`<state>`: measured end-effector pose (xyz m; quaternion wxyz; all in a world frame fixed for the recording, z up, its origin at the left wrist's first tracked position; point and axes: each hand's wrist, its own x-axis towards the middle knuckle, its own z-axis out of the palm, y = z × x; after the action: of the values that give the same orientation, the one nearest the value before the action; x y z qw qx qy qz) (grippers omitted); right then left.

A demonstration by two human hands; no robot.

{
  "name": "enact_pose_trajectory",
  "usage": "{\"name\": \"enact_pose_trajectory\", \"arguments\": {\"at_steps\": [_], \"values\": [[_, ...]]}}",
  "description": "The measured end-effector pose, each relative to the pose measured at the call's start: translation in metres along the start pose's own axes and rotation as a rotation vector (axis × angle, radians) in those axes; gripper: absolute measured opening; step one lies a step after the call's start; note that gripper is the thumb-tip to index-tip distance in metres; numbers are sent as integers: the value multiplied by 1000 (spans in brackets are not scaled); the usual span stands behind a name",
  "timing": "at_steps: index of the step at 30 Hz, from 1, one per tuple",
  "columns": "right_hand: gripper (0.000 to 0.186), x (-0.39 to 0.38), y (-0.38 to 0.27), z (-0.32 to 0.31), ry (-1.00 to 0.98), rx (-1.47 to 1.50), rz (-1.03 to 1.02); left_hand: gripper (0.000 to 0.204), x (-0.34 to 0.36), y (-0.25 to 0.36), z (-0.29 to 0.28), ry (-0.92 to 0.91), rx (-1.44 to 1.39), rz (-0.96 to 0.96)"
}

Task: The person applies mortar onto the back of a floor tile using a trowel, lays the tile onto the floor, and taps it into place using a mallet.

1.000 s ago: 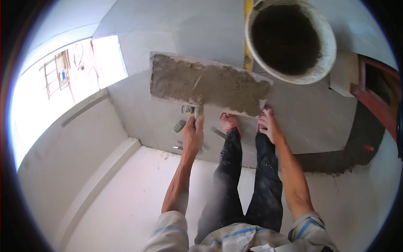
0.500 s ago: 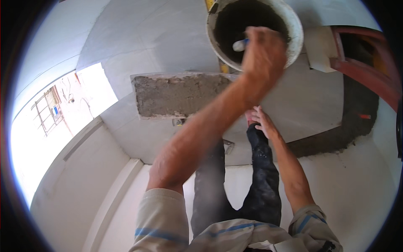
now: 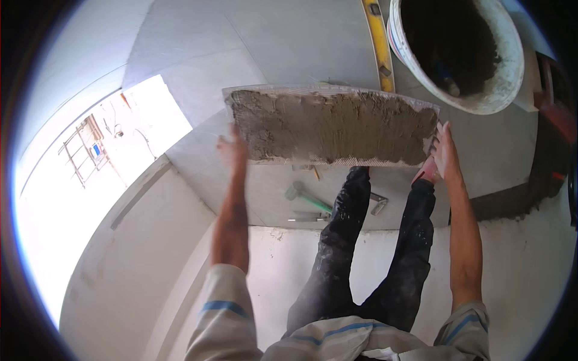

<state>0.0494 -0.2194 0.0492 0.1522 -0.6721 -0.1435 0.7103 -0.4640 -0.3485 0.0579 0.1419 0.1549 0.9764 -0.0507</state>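
A large rectangular tile (image 3: pixel 331 126), its upturned face coated in grey combed mortar, is held up off the floor in front of me. My left hand (image 3: pixel 232 150) grips its left edge and my right hand (image 3: pixel 444 153) grips its right edge. Below the tile my legs in dark, mortar-spattered trousers stand on the grey tiled floor (image 3: pixel 265 42). The fingers on the tile's far side are hidden.
A white bucket (image 3: pixel 512 78) filled with dark mortar stands at the upper right, a yellow spirit level (image 3: pixel 379 42) beside it. A rubber mallet (image 3: pixel 304 195) and a trowel (image 3: pixel 378 203) lie on the floor by my feet. A strip of bare mortar bed (image 3: pixel 512 201) runs to the right.
My left hand has come back from the bucket to the tile's left edge. The mortared tile, lying on the floor before, is now lifted between both hands and nearer to me.
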Motion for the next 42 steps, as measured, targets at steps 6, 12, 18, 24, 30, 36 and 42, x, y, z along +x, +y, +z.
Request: {"name": "enact_pose_trajectory", "arguments": {"at_steps": [6, 12, 18, 24, 30, 36, 42], "values": [[96, -1, 17, 33, -13, 108, -83, 103, 116, -88, -10, -527, -569, 49], [96, 9, 43, 11, 216, 169, -76, 92, 99, -41, -4, -742, -667, -134], [75, -101, 37, -5, 351, 361, -19, 87, 44, -37, -53, -749, -516, 62], [69, -257, 87, -90, 374, 239, -8, 88, -39, 1, -95, -899, -377, 176], [62, -438, 75, -116, 525, 520, -61, 80, -107, 83, -152, -1079, -263, 350], [65, -575, 64, -134, 485, 729, -703, 80, -247, 165, -226, -1132, -302, 511], [64, -585, 104, -51, 812, 1199, -1126, 88, -247, 216, -278, -1218, -209, 784]]}}
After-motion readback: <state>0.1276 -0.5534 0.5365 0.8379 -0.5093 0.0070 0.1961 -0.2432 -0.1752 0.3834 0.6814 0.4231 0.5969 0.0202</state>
